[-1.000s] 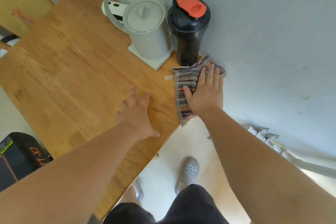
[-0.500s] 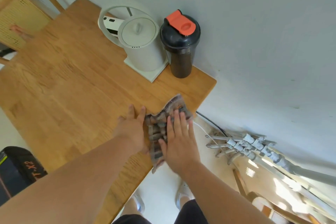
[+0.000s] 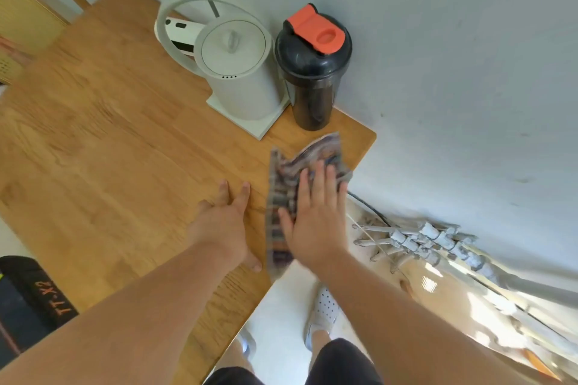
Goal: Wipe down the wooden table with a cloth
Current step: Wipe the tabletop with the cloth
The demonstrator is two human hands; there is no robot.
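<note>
Wooden tabletop (image 3: 109,150) pushed against a pale wall (image 3: 438,40), seen from above. At 12 o'clock on it, a white kettle (image 3: 237,72) on its base. Just beside that at its 3 o'clock, a black shaker bottle (image 3: 312,78) with an orange lid. Beyond the 10 o'clock corner, part of a wooden chair (image 3: 28,6).

At the tabletop's 3 o'clock corner, in front of the bottle, a striped cloth (image 3: 278,212), crumpled and blurred. Pinned there under the right hand (image 3: 316,228), palm down, fingers straight and spread, nothing curled round the fabric. Near end of the cloth at or just past the tabletop's edge; impossible to tell which. Left hand (image 3: 222,228) flat on bare wood at 9 o'clock of the cloth, fingers straight, holding nothing. Hands apart, with a strip of cloth showing between them.

Judged by its folds, soft, limp and light. Likely to bunch and ride up under a sideways push, as the raised ruck at its far end suggests. Probably best worked with a flat palm over the middle and fingers spread wide, not by a pinch at one corner. Some risk of dragging it off the nearby edge. Room between bottle and corner looks tight for a full sweep.
</note>
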